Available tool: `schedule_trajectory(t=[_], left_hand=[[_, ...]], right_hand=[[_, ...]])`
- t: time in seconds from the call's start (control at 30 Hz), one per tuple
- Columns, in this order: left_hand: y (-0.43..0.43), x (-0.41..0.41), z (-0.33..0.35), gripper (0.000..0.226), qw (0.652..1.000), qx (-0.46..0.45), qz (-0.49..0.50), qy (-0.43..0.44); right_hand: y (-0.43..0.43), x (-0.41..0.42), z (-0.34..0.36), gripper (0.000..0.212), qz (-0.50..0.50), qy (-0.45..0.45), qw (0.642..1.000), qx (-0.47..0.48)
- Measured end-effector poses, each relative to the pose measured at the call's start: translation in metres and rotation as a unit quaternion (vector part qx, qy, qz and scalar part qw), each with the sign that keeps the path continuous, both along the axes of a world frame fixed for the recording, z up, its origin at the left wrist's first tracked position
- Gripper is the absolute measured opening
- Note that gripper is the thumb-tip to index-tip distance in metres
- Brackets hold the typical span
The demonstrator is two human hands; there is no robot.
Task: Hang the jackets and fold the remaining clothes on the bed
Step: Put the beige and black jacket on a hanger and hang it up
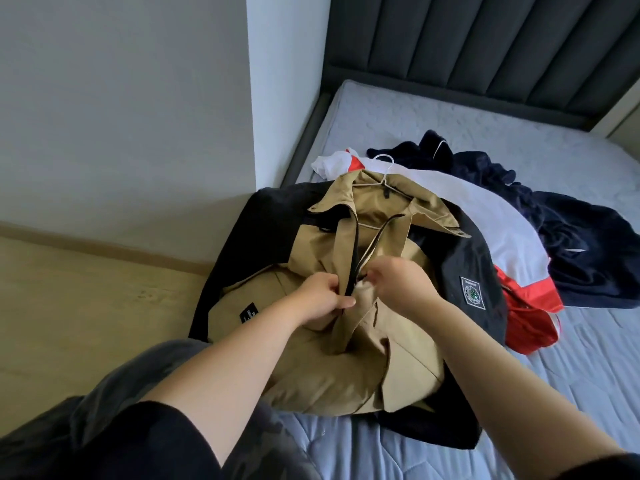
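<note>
Head view: quilted mattress point(450, 126), dark padded headboard point(485, 46), grey wall point(121, 98), wooden floor point(86, 306).

Nothing can be read. A square dark patch point(472, 292) with a round green-and-white emblem sits on the right black sleeve of the tan and black jacket point(322, 368); its lettering is illegible. A small black label point(248, 315) on the left tan front bears white print that is too small to read.
</note>
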State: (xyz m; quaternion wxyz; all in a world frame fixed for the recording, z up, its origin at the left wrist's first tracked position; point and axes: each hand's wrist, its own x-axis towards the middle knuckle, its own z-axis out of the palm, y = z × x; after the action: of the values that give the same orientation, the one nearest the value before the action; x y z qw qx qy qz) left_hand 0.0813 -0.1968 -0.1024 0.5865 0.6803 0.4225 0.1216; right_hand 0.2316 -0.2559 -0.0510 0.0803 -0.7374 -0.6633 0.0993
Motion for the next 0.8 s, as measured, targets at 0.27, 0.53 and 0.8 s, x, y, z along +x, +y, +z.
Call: schedule_trajectory(t=[0.27,0.53,0.8], left_hand=[[0.000,-0.013,0.020,0.012,0.988,0.083,-0.072,0.109],[0.010,-0.017,0.029,0.045,0.977,0.170,0.002,0.130],[0.022,0.016,0.072,0.054,0.975,0.178,0.052,0.125]], right_hand=[[0.034,0.008,0.034,0.021,-0.004,-0.242,0.969,0.050],[0.037,0.006,0.049,0.021,0.063,-0.040,0.994,0.081],[0.028,0.003,0.075,0.033,0.102,0.032,0.991,0.079]])
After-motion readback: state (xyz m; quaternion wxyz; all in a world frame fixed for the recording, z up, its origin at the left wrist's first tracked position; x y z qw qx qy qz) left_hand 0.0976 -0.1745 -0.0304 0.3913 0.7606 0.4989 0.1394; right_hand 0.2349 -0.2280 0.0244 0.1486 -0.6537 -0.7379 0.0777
